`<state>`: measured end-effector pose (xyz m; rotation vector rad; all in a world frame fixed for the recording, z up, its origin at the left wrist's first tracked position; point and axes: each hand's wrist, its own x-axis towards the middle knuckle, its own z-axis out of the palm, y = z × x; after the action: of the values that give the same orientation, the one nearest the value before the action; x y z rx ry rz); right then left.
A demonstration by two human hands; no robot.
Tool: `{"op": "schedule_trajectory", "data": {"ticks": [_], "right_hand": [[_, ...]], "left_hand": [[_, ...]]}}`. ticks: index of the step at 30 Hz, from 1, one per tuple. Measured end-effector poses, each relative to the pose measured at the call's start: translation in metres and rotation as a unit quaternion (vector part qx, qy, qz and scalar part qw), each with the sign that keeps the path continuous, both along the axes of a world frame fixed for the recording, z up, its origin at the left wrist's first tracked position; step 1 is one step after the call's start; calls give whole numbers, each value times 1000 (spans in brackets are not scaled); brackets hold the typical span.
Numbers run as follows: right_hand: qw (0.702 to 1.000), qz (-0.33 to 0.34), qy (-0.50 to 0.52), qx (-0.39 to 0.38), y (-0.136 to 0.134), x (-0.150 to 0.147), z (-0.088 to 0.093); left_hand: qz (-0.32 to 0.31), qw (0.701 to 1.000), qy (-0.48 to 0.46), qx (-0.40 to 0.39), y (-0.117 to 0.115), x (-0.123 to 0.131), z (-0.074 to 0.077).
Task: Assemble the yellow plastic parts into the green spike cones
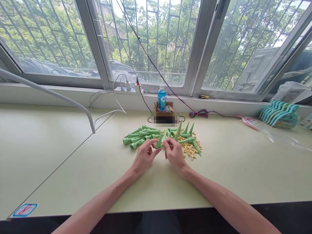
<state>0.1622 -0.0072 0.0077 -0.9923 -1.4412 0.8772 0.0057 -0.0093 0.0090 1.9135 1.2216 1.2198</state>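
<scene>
My left hand (145, 156) pinches a green plastic cone (159, 142) by its wide end, the tip pointing up and away. My right hand (174, 154) is closed right beside it, fingers curled at the cone's base; what it holds is too small to make out. Just beyond the hands lies a pile of green cones (140, 135), some lying flat, a few standing upright (185, 128). Small yellow plastic pieces (190, 149) are scattered at the pile's right side.
A pale green table (73, 169) runs under a barred window. A small cardboard box (164, 116) with a blue bottle (162, 98) stands behind the pile. White cables (73, 102), red-black wires (200, 113), teal hangers (279, 112) and a plastic bag (275, 135) lie around.
</scene>
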Motion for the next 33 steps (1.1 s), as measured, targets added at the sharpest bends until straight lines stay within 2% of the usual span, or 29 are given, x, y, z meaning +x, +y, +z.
{"op": "schedule_trajectory", "data": {"ticks": [9,15,21,25,29,33], "right_hand": [[999,21,28,-18,0,-1,2],[1000,-3,4,11,-2,0,1],[997,-35,-48,47,-3,1,4],[995,-25,-66,66,-2,1,2],[994,-4,-83,69,-2,2,-1],[994,0,-86,69,-1,2,-2]], "left_hand": [[9,1000,0,2,0,1,4],[-18,991,-85,-104,-3,1,11],[-32,960,-187,-208,-1,1,16],[-55,935,-233,-263,0,2,17],[-92,928,-229,-278,-1,1,17],[-88,932,-227,-270,0,1,15]]}}
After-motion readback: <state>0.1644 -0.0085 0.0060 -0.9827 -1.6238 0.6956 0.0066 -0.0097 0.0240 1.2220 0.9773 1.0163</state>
